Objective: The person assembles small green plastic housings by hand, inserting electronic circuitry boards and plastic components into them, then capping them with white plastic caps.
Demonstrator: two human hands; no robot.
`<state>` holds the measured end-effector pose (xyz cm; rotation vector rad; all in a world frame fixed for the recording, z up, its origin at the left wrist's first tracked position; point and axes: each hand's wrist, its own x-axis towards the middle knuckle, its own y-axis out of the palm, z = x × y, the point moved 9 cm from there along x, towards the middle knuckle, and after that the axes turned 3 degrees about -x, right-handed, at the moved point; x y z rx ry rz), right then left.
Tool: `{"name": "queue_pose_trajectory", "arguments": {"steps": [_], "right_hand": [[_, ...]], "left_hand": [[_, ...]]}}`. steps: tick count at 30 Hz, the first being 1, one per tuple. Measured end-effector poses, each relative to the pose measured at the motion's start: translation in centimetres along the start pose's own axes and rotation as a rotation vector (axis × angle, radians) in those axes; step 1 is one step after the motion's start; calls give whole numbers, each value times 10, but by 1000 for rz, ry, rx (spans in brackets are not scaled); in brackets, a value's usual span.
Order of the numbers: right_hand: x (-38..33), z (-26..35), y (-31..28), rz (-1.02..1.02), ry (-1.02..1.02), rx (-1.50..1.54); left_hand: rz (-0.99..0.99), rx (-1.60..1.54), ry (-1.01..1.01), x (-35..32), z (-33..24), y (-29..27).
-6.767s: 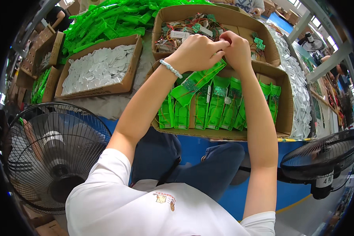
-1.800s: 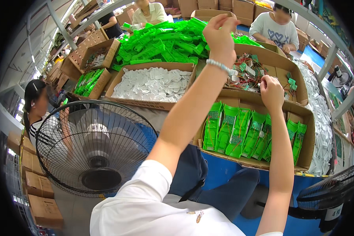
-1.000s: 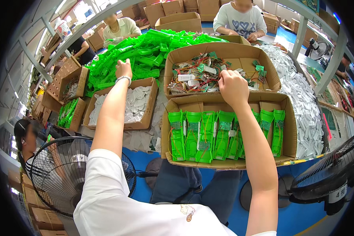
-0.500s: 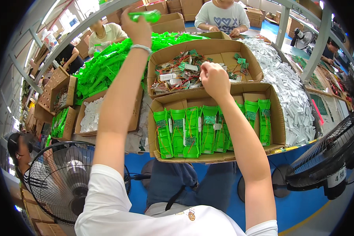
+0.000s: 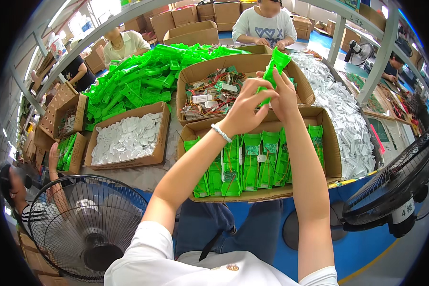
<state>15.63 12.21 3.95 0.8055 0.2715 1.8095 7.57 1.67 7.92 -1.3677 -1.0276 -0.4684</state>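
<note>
Above the seam between two cardboard boxes, my hands meet at one bright green plastic shell (image 5: pixel 277 61), its flared end pointing up and away. My right hand (image 5: pixel 286 97) is closed round its lower part. The fingers of my left hand (image 5: pixel 247 106), which has a pale band at the wrist, lie curled against the shell's near end, thumb apart. Whether my right hand also holds a small part is hidden. Below, the near box (image 5: pixel 332 143) holds a row of green shells (image 5: pixel 251 164) with circuit boards and wires. The far box (image 5: pixel 188 81) contains wired circuit boards (image 5: pixel 219 88) and white pieces.
A heap of green shells (image 5: pixel 138 86) lies far left, behind a box of white plastic pieces (image 5: pixel 126 138). White parts (image 5: pixel 341 105) cover the table's right. Fans stand at left (image 5: pixel 88 229) and right (image 5: pixel 391 190). Co-workers sit across the table and at left.
My left hand has brought the green shell from the far left, over the heap, to my right hand. My right hand has moved slightly right and now grips the shell.
</note>
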Motion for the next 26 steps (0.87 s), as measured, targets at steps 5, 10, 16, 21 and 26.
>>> {"name": "queue_pose_trajectory", "arguments": {"steps": [5, 10, 16, 21, 26], "right_hand": [[1, -3, 5, 0, -22, -102], [-1, -8, 10, 81, -11, -372], [7, -15, 20, 67, 92, -276], [37, -22, 26, -73, -67, -1105], [59, -48, 119, 561, -565, -1577]], "left_hand": [[-304, -377, -474, -26, 56, -18], [-277, -657, -658, -35, 71, 0], [-487, -960, -687, -51, 95, -14], [-772, -1333, -657, -62, 96, -26], [-984, -1291, -556, -77, 99, -39]]}}
